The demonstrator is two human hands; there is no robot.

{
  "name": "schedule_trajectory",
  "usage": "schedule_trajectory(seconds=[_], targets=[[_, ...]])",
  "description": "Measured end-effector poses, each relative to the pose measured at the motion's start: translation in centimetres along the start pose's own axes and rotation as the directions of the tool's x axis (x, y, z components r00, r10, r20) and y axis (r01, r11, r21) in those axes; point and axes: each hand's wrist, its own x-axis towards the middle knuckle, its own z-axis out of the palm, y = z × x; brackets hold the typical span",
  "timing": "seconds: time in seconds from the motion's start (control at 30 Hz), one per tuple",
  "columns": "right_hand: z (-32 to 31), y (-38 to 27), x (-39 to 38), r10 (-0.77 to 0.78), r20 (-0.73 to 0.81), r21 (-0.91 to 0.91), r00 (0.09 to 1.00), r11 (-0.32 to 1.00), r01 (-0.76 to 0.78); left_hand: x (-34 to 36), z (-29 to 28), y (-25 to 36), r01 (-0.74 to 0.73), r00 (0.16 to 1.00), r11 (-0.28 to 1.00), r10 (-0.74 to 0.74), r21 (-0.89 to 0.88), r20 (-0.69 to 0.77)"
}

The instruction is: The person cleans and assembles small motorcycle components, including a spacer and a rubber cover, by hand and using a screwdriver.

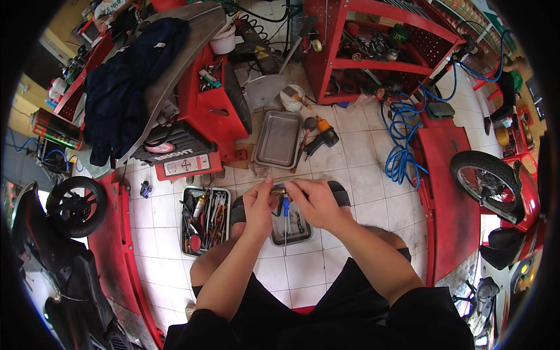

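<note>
1. Straight ahead of me, a seated person in black clothing leans over two bare hands, held close together above a white tiled floor (361, 157), smooth squares with dark, grimy joints.
2. The left hand (258, 201) has thumb and fingers pinched together on a small metal part (279, 191), dull and brownish; its exact shape is too small to tell.
3. The right hand (315, 201) meets it from the other side, thumb and fingers curled and closed on the same part.
4. Just under the fingertips is a screwdriver (286, 203) with a glossy blue handle, its slim, straight steel shaft pointing toward the person's lap. I cannot tell which fingers grip it.
5. Below the hands, between the knees, lies a shallow grey tray (300, 238) with rounded corners.
6. By the left knee, a rectangular tool tray (183, 227) brims with long metal and coloured handles.
7. Farther off sits a larger, scuffed metal pan (277, 137), beside an orange-and-black power tool (324, 139).
8. To the right, a glossy blue hose (402, 143) sprawls in loose loops near a flat red metal platform (449, 204).
</note>
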Motion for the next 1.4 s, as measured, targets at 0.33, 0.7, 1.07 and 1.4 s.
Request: schedule_trajectory(seconds=[0.33,0.7,1.07,1.4], targets=[[0.5,-0.3,-0.1,0.149,0.033,0.130,0.988,0.980,-0.152,0.0,0.1,0.0,0.005,1.000,1.000,-0.006,-0.020,-0.031],[1.4,0.4,-0.3,0.199,0.097,0.107,0.975,0.972,-0.209,0.4,-0.6,-0.4,0.027,0.997,0.998,-0.031,-0.053,-0.071],[1.1,0.5,-0.7,0.298,0.349,0.271,0.888,0.876,-0.400,0.2,-1.0,-0.8,0.144,0.988,0.988,-0.146,-0.050,-0.058],[1.2,0.3,-0.6,0.377,0.359,0.253,0.854,0.842,-0.477,-0.3,-0.1,0.4,0.172,0.980,0.980,-0.181,-0.096,-0.087]])
